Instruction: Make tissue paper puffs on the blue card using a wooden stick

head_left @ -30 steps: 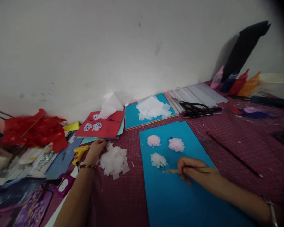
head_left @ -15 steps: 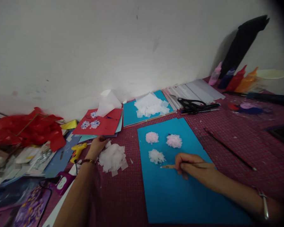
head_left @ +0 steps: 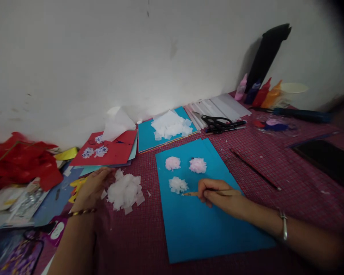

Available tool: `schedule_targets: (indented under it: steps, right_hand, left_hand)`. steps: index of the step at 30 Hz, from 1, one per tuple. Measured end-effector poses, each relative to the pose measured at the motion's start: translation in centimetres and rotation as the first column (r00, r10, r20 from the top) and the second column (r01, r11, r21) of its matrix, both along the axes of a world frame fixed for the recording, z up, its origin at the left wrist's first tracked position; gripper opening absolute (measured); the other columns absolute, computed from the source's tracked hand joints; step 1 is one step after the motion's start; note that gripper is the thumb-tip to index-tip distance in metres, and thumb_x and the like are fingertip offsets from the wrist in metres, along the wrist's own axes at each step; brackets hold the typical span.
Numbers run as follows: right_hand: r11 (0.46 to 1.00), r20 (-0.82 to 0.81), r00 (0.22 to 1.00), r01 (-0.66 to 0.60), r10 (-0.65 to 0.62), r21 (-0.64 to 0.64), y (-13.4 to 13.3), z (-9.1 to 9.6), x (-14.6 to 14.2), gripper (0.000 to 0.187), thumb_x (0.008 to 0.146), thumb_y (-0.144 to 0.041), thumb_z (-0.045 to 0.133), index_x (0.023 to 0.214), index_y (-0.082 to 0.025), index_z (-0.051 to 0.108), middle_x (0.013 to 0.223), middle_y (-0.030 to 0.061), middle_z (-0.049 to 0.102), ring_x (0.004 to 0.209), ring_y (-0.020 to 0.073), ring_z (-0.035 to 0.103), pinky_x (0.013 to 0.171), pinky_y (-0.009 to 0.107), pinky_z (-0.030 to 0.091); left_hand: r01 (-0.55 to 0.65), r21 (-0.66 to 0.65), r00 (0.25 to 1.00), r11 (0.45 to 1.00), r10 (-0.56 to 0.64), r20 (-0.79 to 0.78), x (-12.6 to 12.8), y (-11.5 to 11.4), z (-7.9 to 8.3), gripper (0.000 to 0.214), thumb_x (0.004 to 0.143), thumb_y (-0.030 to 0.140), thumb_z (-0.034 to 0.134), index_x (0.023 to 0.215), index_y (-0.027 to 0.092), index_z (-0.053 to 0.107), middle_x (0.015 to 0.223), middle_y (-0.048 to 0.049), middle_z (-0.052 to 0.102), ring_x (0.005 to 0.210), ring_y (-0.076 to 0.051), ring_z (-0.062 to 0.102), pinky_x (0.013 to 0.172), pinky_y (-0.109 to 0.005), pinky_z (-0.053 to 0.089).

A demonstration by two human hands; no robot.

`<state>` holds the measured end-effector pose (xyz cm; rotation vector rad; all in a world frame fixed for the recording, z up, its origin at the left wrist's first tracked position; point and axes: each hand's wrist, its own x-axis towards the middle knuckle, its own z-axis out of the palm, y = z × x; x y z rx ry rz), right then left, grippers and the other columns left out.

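A blue sheet of card [head_left: 206, 229] lies on the table, bearing two pinkish tufts of paper, including one pink paper tuft [head_left: 197, 165], and a white paper tuft [head_left: 178, 185] below them. My right hand [head_left: 218, 194] is closed around a thin wooden stick [head_left: 191, 194], held nearly flat over the card. Its tip is at the lower edge of the white tuft. To the left, my left hand [head_left: 94, 185] is beside a pile of white tissue paper squares [head_left: 126, 193], fingers stretched toward it. Nothing shows in those fingers.
Behind are red card [head_left: 117, 151] with speckled tufts, more white squares [head_left: 172, 128], scissors [head_left: 216, 123] and paint bottles [head_left: 262, 93]. A brush [head_left: 255, 169] lies at right. Red plastic [head_left: 23, 162] and a partly hidden yellow glue gun [head_left: 77, 189] are at left.
My left hand has shifted left and nearer, away from the far edge of the tissue pile, its fingers loosening. My right hand keeps the stick by the white tuft. The view has turned rightward.
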<state>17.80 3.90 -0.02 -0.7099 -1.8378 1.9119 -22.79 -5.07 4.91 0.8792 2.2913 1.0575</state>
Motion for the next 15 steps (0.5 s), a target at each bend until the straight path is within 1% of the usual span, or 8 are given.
schedule_targets:
  steps: [2,3,5,7,10,13,15]
  right_hand:
    - [1.000,0.005,1.000,0.005,-0.005,0.004,0.0,-0.1,-0.1,0.013,0.075,-0.017,0.042,0.072,-0.018,0.055,0.068,0.0003,0.056,0.057,0.0119,0.051,0.053,0.024,0.040]
    - [1.000,0.005,1.000,0.005,-0.005,0.006,0.0,-0.1,-0.1,0.013,0.075,-0.017,0.042,0.072,-0.018,0.055,0.068,0.0003,0.056,0.057,0.0119,0.051,0.054,0.024,0.040]
    - [1.000,0.006,1.000,0.004,-0.004,0.009,0.0,-0.1,-0.2,0.014,0.076,-0.017,0.042,0.073,-0.018,0.056,0.068,0.0003,0.056,0.057,0.0118,0.051,0.054,0.024,0.040]
    - [1.000,0.018,1.000,0.000,-0.001,0.012,0.0,-0.2,-0.2,0.014,0.076,-0.016,0.042,0.073,-0.018,0.056,0.069,0.0003,0.056,0.058,0.0116,0.050,0.054,0.024,0.039]
    - [1.000,0.040,0.999,-0.012,0.012,0.016,-0.1,-0.3,-0.3,0.015,0.077,-0.015,0.042,0.075,-0.018,0.057,0.071,0.0001,0.056,0.058,0.0114,0.050,0.053,0.023,0.038]
    - [1.000,0.044,0.999,-0.018,0.017,0.021,-0.1,-0.5,-0.2,0.017,0.078,-0.013,0.041,0.076,-0.018,0.057,0.071,-0.0002,0.055,0.059,0.0114,0.049,0.053,0.023,0.038]
    - [0.999,0.041,0.999,-0.019,0.017,0.028,0.0,-0.6,-0.2,0.017,0.078,-0.012,0.041,0.076,-0.018,0.057,0.070,-0.0003,0.055,0.059,0.0113,0.049,0.053,0.023,0.037]
  left_hand:
    - [0.015,0.045,1.000,0.999,-0.015,-0.002,0.7,-0.4,0.7,0.038,0.059,0.053,0.060,0.075,0.019,0.054,0.080,-0.0029,0.067,0.068,-0.016,0.062,0.060,-0.026,0.049]
    - [0.015,0.044,1.000,0.999,-0.014,-0.027,1.0,-0.5,0.9,0.038,0.059,0.053,0.060,0.074,0.020,0.054,0.078,-0.0022,0.067,0.066,-0.016,0.062,0.059,-0.026,0.047]
    - [-0.013,0.005,0.991,1.000,0.013,-0.135,1.0,-0.3,0.9,0.033,0.059,0.049,0.061,0.072,0.019,0.055,0.063,0.0011,0.062,0.056,-0.015,0.056,0.052,-0.024,0.041]
    - [-0.055,-0.056,0.959,0.997,0.037,-0.280,0.5,0.1,0.5,0.025,0.059,0.042,0.062,0.066,0.019,0.057,0.051,0.0032,0.055,0.051,-0.016,0.051,0.049,-0.025,0.033]
    - [-0.074,-0.158,0.899,0.985,-0.003,-0.439,-0.3,1.2,-0.5,0.017,0.059,0.035,0.062,0.053,0.019,0.058,0.043,0.0008,0.050,0.053,-0.021,0.051,0.052,-0.028,0.028]
    - [-0.066,-0.235,0.861,0.970,-0.064,-0.504,-0.5,2.3,-1.4,0.025,0.060,0.034,0.063,0.042,0.020,0.052,0.041,-0.0030,0.048,0.062,-0.028,0.056,0.058,-0.032,0.030]
    - [-0.079,-0.256,0.848,0.963,-0.071,-0.526,-0.3,3.0,-2.0,0.029,0.060,0.033,0.064,0.039,0.021,0.047,0.045,-0.0063,0.051,0.071,-0.034,0.058,0.062,-0.035,0.032]
